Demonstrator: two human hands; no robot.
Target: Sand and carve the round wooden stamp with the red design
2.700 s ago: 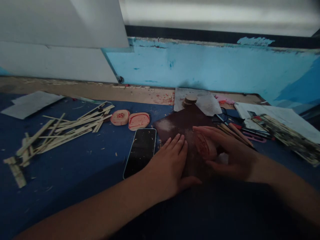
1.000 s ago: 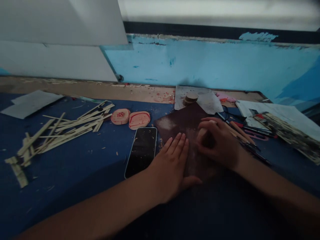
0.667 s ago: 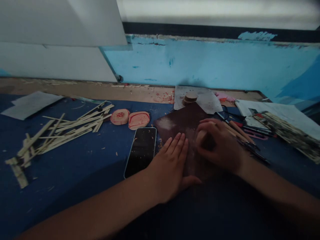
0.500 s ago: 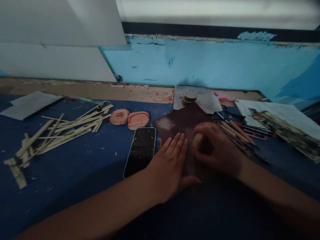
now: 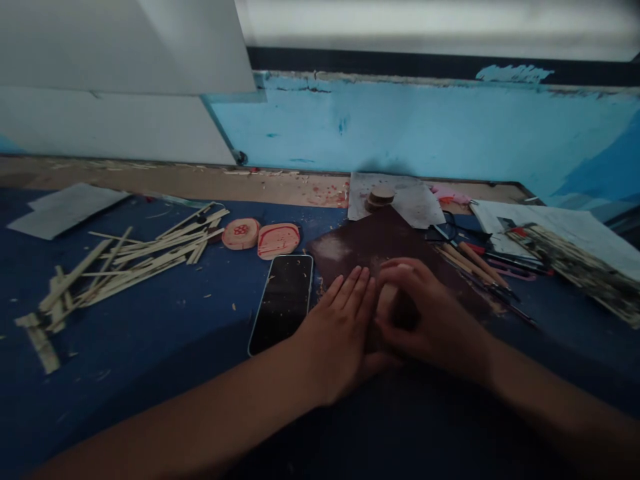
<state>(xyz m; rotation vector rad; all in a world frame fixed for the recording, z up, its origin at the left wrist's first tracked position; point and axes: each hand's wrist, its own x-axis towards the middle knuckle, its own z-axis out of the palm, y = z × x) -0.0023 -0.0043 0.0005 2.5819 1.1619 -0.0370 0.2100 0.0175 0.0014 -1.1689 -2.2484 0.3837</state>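
My left hand [image 5: 336, 337] lies flat on a dark brown sheet of sandpaper [image 5: 373, 237], fingers stretched away from me. A pale dusty patch shows on the sheet's far left part. Just right of it, my right hand [image 5: 437, 313] is curled around a small round wooden piece [image 5: 386, 300], which is on edge against the sandpaper; the fingers hide much of it. A black-screened phone [image 5: 283, 300] with crumbs on it lies beside my left hand.
Bamboo strips [image 5: 135, 260] are scattered at left. Two carved, red-marked blocks [image 5: 279, 241] sit behind the phone. Stacked wooden discs [image 5: 381, 195] rest on white paper [image 5: 420, 200]. Wooden-handled carving tools [image 5: 475, 260] lie at right, near a bamboo mat [image 5: 575, 267]. A blue wall [image 5: 400, 127] stands behind.
My right hand has slid left and slightly toward me over the sandpaper with the round wooden piece, ending close to my left fingers. My left hand has stayed in place.
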